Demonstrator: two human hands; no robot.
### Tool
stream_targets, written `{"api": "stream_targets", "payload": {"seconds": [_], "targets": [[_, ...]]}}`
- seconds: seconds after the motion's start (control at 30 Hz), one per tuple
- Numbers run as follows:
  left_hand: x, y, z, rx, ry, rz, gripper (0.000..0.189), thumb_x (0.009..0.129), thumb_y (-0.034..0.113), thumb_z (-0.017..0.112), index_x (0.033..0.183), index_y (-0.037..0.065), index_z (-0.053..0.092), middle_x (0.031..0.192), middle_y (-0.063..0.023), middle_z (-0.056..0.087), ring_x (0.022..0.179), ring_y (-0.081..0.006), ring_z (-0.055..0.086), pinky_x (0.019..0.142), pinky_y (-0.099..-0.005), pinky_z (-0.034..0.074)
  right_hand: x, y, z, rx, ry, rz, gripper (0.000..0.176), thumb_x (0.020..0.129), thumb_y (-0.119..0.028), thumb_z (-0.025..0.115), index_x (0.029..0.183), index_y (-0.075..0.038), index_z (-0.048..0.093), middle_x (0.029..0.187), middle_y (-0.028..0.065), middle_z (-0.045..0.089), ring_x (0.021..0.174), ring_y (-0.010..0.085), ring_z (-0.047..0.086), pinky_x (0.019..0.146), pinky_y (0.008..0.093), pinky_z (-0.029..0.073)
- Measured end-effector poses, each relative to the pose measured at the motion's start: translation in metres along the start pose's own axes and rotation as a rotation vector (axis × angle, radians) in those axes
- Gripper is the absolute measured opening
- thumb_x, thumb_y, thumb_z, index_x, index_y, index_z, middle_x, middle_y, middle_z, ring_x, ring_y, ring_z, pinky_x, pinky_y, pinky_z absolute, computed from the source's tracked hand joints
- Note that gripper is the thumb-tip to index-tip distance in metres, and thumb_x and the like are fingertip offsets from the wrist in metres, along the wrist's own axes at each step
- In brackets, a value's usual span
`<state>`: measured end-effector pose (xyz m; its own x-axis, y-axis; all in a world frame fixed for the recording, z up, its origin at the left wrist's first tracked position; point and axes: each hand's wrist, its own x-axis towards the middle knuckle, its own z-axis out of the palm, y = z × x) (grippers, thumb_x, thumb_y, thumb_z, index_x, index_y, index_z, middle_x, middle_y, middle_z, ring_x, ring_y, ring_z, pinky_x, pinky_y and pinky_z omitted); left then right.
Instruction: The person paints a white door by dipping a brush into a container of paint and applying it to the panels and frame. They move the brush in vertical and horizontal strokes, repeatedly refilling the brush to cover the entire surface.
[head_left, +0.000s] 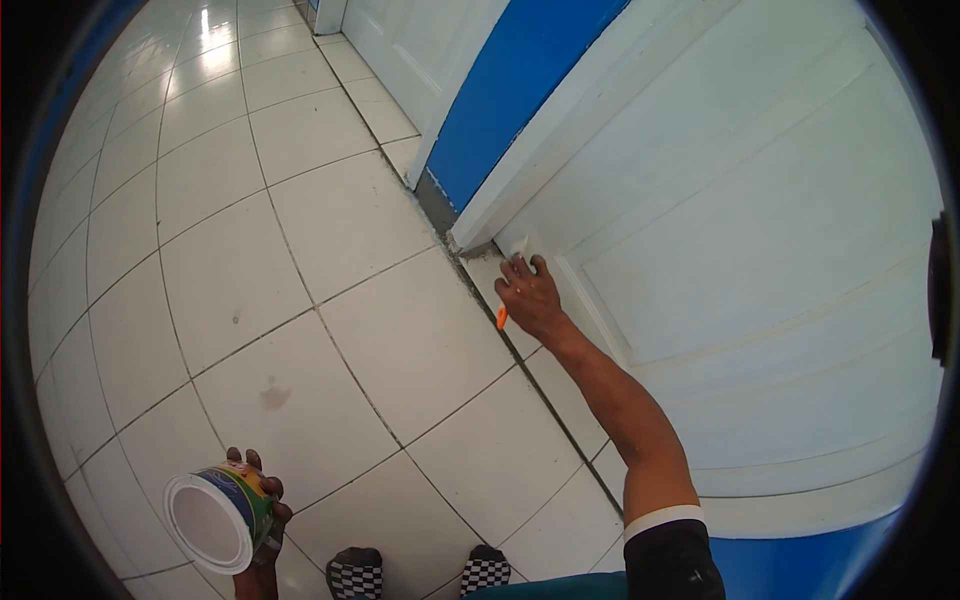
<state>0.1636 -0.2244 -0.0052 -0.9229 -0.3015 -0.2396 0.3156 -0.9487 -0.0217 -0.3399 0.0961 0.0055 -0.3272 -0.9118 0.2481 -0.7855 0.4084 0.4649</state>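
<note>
My left hand (272, 512) is wrapped round a paint can (235, 495) with a colourful label and a white rim. The can is tilted so its pale inside faces me. Down at the lower corner of a white panelled door (740, 220), my right hand (528, 297) is closed on a paintbrush (502, 317). Its orange handle end sticks out below the fingers, and the pale bristles point at the door's bottom edge beside the frame. The fingers partly hide the brush.
White door frame (560, 130) meets a blue wall strip (530, 70) with a bare grey patch (435, 203) at its foot. A second white door (420, 50) stands farther off. Pale floor tiles (370, 210) with dark joints spread left. My checkered shoes (355, 577) are below.
</note>
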Motion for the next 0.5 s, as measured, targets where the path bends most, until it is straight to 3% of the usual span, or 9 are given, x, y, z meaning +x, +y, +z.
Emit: {"api": "stream_targets", "payload": {"seconds": [0.13,0.23,0.33,0.47,0.5], "targets": [[0.003,-0.008,0.009,0.004,-0.032,0.015,0.07,0.107,0.048,0.059,0.165,0.017,0.037,0.166,-0.0136,0.042,0.138,-0.0367,0.054,0.108,-0.0615,0.054,-0.01,0.022,0.017,-0.073,-0.057,-0.035,0.01,0.081,-0.012,0.072,0.079,-0.003,0.078,0.111,0.0136,0.075,0.122,0.0298,0.065,0.109,0.0483,0.046],[0.002,-0.005,0.01,0.001,-0.042,0.026,0.07,0.107,0.048,0.06,0.166,0.017,0.037,0.166,-0.0137,0.042,0.138,-0.0367,0.054,0.108,-0.0614,0.055,-0.032,0.015,0.021,-0.098,-0.263,-0.087,0.011,0.08,-0.012,0.071,0.074,-0.004,0.077,0.107,0.0149,0.075,0.12,0.0299,0.066,0.108,0.0458,0.046],[0.001,-0.006,0.008,0.002,-0.032,0.028,0.07,0.107,0.048,0.06,0.166,0.017,0.037,0.166,-0.014,0.041,0.137,-0.0365,0.054,0.108,-0.0615,0.055,-0.014,-0.004,0.008,0.052,-0.434,0.014,0.012,0.08,-0.011,0.071,0.072,-0.005,0.078,0.104,0.0155,0.076,0.121,0.0304,0.066,0.108,0.0442,0.046],[-0.004,-0.007,0.005,0.012,-0.005,0.054,0.07,0.107,0.048,0.059,0.167,0.017,0.037,0.167,-0.0145,0.041,0.138,-0.0365,0.054,0.108,-0.0621,0.054,0.02,-0.003,0.011,0.029,-0.123,-0.068,0.012,0.081,-0.011,0.07,0.073,-0.006,0.078,0.103,0.014,0.076,0.122,0.0305,0.066,0.106,0.0465,0.046],[-0.002,-0.008,0.006,0.01,-0.012,0.051,0.071,0.107,0.048,0.059,0.167,0.017,0.037,0.167,-0.0146,0.041,0.138,-0.0365,0.054,0.108,-0.0623,0.054,0.021,0.004,0.018,0.01,-0.137,-0.054,0.012,0.081,-0.011,0.07,0.073,-0.006,0.077,0.103,0.0139,0.076,0.122,0.0305,0.066,0.106,0.0468,0.046]]}}
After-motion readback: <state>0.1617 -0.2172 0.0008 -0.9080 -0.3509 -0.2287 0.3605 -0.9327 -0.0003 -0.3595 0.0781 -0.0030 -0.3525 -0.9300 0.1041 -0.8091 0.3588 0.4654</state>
